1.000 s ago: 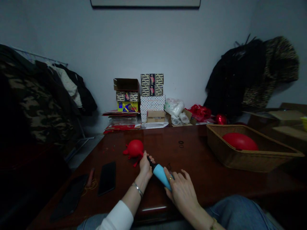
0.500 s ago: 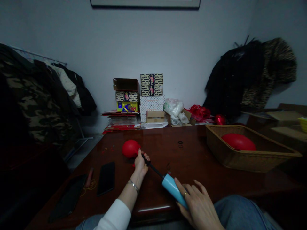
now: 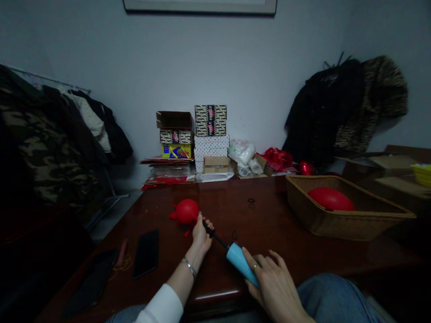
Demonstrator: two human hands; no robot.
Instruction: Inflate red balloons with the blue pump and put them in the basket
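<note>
A small, partly inflated red balloon (image 3: 187, 211) is over the wooden table. My left hand (image 3: 202, 233) is closed around its neck and the black nozzle end of a hand pump, so the join is hidden. The pump's black rod runs down to its light blue barrel (image 3: 240, 264). Around that barrel my right hand (image 3: 274, 280) is wrapped, thumb on the near side and the outer fingers partly raised. Limp red pieces (image 3: 173, 214) show at the balloon's left side; whether they belong to it I cannot tell.
A wicker basket (image 3: 346, 223) on the right holds a larger red balloon (image 3: 332, 199). Left of my arm lie a black phone (image 3: 146, 253) and another dark flat item (image 3: 92, 282). Thin dark rings (image 3: 251, 203) lie mid-table. Stacked boxes (image 3: 211, 150) stand at the back.
The balloon and my left hand have shifted slightly right and down, and red pieces now show at the balloon's left. Both hands keep their hold on the pump. The view has turned slightly.
</note>
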